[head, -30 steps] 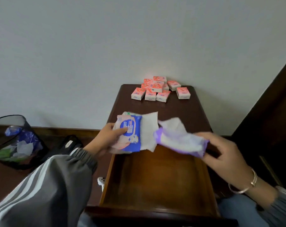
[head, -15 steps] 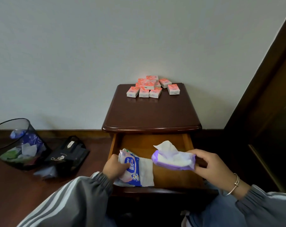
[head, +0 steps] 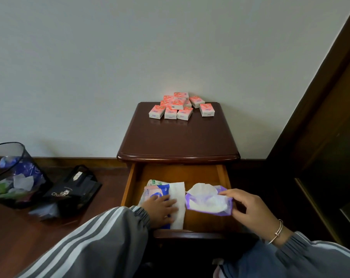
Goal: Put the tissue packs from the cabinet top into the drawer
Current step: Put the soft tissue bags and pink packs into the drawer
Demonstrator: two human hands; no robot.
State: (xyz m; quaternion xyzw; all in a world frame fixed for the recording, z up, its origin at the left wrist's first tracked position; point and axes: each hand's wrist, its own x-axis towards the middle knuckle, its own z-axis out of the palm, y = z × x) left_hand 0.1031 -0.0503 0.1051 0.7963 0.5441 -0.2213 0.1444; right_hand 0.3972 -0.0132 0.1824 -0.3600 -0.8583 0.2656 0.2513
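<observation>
A: Tissue packs (head: 178, 106): location?
B: Upper centre of frame, clustered at the back of the cabinet top (head: 178, 141).
A: Drawer (head: 222, 175)?
B: Pulled out, lower centre.
A: Hands?
B: Left hand (head: 162, 207) lies flat, fingers spread, on a blue wipes pack (head: 160, 192). Right hand (head: 248, 207) pinches a purple pack (head: 208, 201) at its right edge.
</observation>
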